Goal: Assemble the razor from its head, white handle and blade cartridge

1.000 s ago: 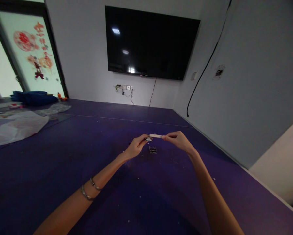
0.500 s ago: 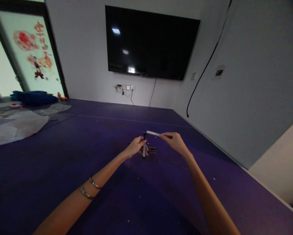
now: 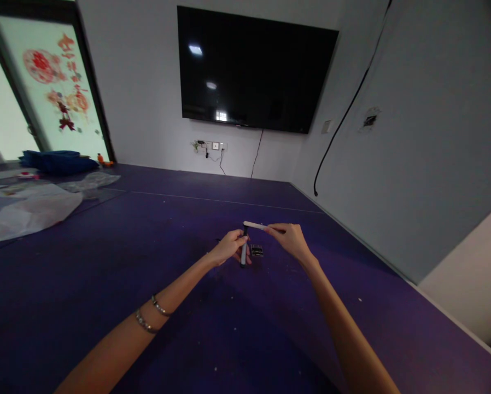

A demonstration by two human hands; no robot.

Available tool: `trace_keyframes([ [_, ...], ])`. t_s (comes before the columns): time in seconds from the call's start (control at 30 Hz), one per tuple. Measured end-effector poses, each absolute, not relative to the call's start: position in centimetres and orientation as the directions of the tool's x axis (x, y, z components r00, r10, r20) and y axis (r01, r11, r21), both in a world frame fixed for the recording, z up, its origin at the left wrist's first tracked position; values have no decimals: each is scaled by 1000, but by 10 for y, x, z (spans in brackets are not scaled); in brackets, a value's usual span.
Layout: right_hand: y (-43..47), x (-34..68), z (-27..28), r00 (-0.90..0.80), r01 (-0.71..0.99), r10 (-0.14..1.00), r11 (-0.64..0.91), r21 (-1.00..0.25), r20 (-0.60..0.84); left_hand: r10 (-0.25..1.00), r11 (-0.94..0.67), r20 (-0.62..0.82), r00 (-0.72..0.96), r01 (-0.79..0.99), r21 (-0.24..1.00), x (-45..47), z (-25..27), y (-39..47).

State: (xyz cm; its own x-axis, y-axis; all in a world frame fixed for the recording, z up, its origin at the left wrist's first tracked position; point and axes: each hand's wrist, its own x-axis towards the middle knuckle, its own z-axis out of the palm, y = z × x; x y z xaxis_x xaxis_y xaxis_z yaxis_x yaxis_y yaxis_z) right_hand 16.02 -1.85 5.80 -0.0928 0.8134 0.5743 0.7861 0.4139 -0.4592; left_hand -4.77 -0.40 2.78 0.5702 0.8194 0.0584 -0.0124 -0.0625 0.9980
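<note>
Work seems unfinished: left hand grips a slim grey-and-black rod, right hand pinches a flat white stick at its twelve-o'clock end, small black rectangular piece unheld at three.

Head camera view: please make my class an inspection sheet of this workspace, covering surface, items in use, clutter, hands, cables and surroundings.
Surface: dark purple surface, scattered with pale specks and crossed by a thin pale line.
Items in use: grey-and-black handle, roughly upright; white stick, its tip at the handle's dark top, contact unclear; small dark case nearby.
Clutter: crumpled white sheeting and blue fabric at far left.
Hands: left hand grips the handle; right hand pinches the stick.
Cables: thick black cable hangs down the right wall; thin cord below the television.
Surroundings: wall-mounted television; door with red decorations.
</note>
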Motion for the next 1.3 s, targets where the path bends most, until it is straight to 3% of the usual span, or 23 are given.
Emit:
trace_keyframes([
  [0.4, -19, 164, 60, -186, 765, 827, 461, -450, 531, 815, -86, 73, 575, -3, 996, -44, 28, -10],
  [1.3, -17, 177, 57, -146, 736, 868, 416, -535, 474, 812, -93, 96, 576, -34, 995, -46, 23, -6],
])
